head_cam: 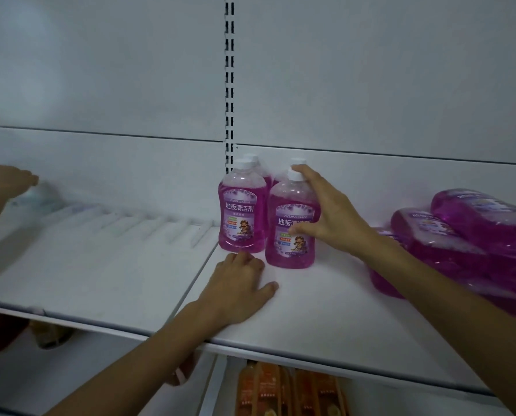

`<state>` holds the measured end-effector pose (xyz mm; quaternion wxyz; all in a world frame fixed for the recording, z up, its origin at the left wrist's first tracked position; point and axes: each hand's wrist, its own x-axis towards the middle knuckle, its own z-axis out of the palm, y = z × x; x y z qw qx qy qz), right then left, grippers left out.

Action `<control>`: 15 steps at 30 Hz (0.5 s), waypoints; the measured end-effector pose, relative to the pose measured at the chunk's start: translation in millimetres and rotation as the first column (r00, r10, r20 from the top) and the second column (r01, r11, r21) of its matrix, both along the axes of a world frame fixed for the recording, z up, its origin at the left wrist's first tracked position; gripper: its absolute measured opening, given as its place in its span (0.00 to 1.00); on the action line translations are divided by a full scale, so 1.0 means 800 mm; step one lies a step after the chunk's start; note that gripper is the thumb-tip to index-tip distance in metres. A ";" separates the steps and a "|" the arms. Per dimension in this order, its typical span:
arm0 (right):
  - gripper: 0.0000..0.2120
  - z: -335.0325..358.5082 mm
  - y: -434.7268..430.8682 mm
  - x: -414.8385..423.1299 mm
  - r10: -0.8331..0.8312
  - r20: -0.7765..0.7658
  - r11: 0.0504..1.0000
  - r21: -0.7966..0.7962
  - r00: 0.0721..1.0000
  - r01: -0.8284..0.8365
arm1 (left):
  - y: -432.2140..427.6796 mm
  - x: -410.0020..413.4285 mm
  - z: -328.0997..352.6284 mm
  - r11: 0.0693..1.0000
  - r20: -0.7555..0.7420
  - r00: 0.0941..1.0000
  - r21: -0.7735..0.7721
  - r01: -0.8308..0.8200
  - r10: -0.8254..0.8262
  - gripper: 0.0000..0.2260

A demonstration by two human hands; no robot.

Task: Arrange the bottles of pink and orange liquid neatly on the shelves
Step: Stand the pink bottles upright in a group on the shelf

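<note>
Several upright pink floor-cleaner bottles with white caps stand in a small block on the white shelf (325, 310). My right hand (331, 217) grips the front right pink bottle (283, 253), with the thumb across its label and the index finger up at its cap. The front left pink bottle (241, 214) stands beside it, and two more stand behind, mostly hidden. My left hand (238, 289) rests on the shelf just in front of the front left bottle, holding nothing. Orange bottles (286, 391) stand on the shelf below.
A shrink-wrapped pack of pink bottles (461, 241) lies on its side at the right of the shelf. Another person's hand (7, 178) reaches onto the shelf at far left. A slotted upright (229, 85) splits the back wall. White dividers (172, 229) lie across the left shelf section.
</note>
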<state>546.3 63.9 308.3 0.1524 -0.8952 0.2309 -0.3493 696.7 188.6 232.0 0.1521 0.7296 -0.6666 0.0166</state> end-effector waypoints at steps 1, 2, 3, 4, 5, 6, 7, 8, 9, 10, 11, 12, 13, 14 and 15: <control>0.47 0.001 -0.007 0.006 -0.048 -0.027 0.998 -0.044 0.999 0.046 | 0.001 -0.001 0.000 1.000 0.009 1.000 0.020 -0.001 0.000 0.22; 0.48 0.002 -0.014 0.012 -0.101 -0.055 0.991 -0.097 0.993 0.096 | 0.000 -0.003 0.000 1.000 0.011 1.000 0.020 0.003 -0.003 0.22; 0.49 0.003 -0.020 0.017 -0.151 -0.075 0.980 -0.139 0.986 0.139 | 0.000 -0.004 0.000 1.000 0.012 1.000 0.014 0.003 -0.003 0.22; 0.49 0.004 -0.025 0.022 -0.184 -0.083 0.973 -0.153 0.979 0.170 | -0.001 -0.004 -0.001 1.000 0.013 1.000 0.007 0.000 -0.001 0.22; 0.49 0.004 -0.028 0.025 -0.198 -0.080 0.972 -0.144 0.977 0.185 | -0.002 -0.003 -0.001 1.000 0.014 1.000 0.003 -0.003 0.003 0.22; 0.49 0.004 -0.030 0.027 -0.200 -0.073 0.973 -0.130 0.977 0.190 | -0.002 -0.003 -0.002 1.000 0.013 1.000 0.003 -0.006 0.006 0.22; 0.49 0.003 -0.032 0.027 -0.204 -0.067 0.973 -0.125 0.977 0.194 | -0.002 -0.003 -0.003 1.000 0.012 1.000 0.006 -0.009 0.009 0.22; 0.49 0.003 -0.031 0.027 -0.216 -0.065 0.970 -0.131 0.974 0.207 | -0.001 -0.003 -0.003 1.000 0.010 1.000 0.008 -0.009 0.009 0.22; 0.49 0.002 -0.031 0.027 -0.232 -0.065 0.966 -0.136 0.971 0.221 | -0.001 -0.004 -0.003 1.000 0.008 1.000 0.005 -0.008 0.008 0.22; 0.49 0.002 -0.030 0.026 -0.244 -0.065 0.962 -0.139 0.968 0.233 | 0.000 -0.005 -0.003 1.000 0.010 1.000 -0.001 -0.007 0.007 0.21; 0.49 0.002 -0.029 0.026 -0.253 -0.066 0.960 -0.140 0.965 0.242 | 0.000 -0.006 -0.002 1.000 0.015 1.000 -0.009 -0.006 0.006 0.21; 0.49 0.002 -0.028 0.025 -0.259 -0.073 0.959 -0.142 0.963 0.247 | 0.001 -0.006 0.000 1.000 0.019 1.000 -0.022 -0.001 0.001 0.21; 0.49 0.003 -0.027 0.025 -0.262 -0.088 0.958 -0.146 0.961 0.247 | 0.001 -0.007 0.002 0.999 0.022 1.000 -0.044 0.010 -0.009 0.20; 0.50 0.005 -0.025 0.023 -0.262 -0.110 0.958 -0.148 0.959 0.245 | 0.002 -0.008 0.004 0.997 0.024 0.999 -0.072 0.027 -0.026 0.19; 0.49 0.007 -0.024 0.021 -0.260 -0.134 0.959 -0.150 0.956 0.240 | 0.004 -0.010 0.006 0.993 0.023 0.999 -0.104 0.050 -0.048 0.19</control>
